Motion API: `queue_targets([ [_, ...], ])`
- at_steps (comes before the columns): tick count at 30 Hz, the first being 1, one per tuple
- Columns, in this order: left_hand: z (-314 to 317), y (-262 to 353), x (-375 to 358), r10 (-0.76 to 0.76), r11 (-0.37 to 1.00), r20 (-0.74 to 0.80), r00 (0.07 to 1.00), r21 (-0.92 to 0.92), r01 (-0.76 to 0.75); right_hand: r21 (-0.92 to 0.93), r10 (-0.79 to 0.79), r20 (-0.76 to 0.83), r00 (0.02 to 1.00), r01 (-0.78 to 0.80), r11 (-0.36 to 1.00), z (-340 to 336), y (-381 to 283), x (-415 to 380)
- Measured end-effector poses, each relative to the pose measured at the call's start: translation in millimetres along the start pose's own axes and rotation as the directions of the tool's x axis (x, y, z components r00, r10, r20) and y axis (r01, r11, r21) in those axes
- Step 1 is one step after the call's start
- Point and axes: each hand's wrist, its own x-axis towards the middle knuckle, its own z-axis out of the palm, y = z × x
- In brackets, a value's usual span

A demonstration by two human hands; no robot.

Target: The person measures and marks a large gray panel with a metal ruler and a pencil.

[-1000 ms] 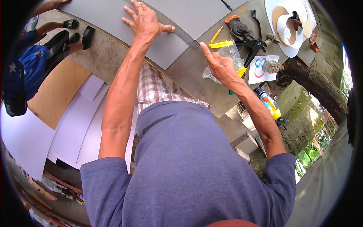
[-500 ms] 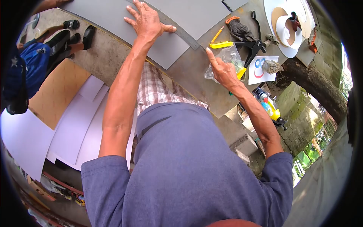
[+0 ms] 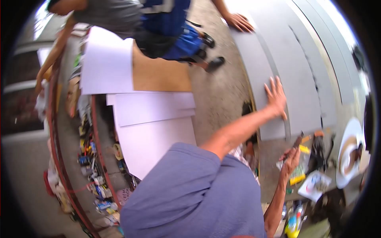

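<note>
My left hand (image 3: 276,99) lies flat with fingers spread on a grey sheet (image 3: 254,59), across the long metal ruler (image 3: 268,51). My right hand (image 3: 291,158) is closed around a slim dark tool (image 3: 298,139), blurred, that points away from me near the ruler's close end. Beside this hand are a clear plastic bag (image 3: 302,163) and a yellow-handled tool (image 3: 297,179). Another person's hand (image 3: 240,22) rests at the far end of the grey sheet.
White sheets (image 3: 154,131) and a brown board (image 3: 160,73) lie to the left. Another person in blue shorts (image 3: 180,45) leans over a shelf of tools and supplies (image 3: 95,174). At right are a dark glove (image 3: 317,148), a card (image 3: 313,185) and white curved pieces (image 3: 349,154).
My view has swung left, bringing the shelf and the leaning person into sight. My left hand remains on the ruler; the tool in my right hand now shows more clearly.
</note>
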Motion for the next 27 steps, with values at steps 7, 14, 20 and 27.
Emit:
queue_targets([
  [7, 8.2, 5.2, 0.7, -0.025, 0.998, -0.061, 0.998, -0.059, 0.022, 0.339, -0.036, -0.037, 0.999, 0.047, 0.94, 61.8, 4.1, 73.2],
  [14, 3.9, 4.2, -3.0, -0.008, 1.0, -0.033, 0.999, 0.017, 0.009, 0.195, -0.002, -0.092, 0.996, 0.02, 0.981, 61.6, 21.9, 93.5],
  [20, 2.3, 5.8, -1.0, 0.028, 0.995, -0.043, 0.999, 0.099, -0.024, 0.202, 0.089, -0.168, 0.982, -0.054, 0.978, 55.2, 29.9, 112.3],
  [27, 9.4, 4.0, 14.3, 0.059, 0.993, -0.04, 0.997, 0.109, -0.054, 0.133, 0.137, -0.296, 0.945, -0.101, 0.986, 76.2, 4.4, 105.0],
])
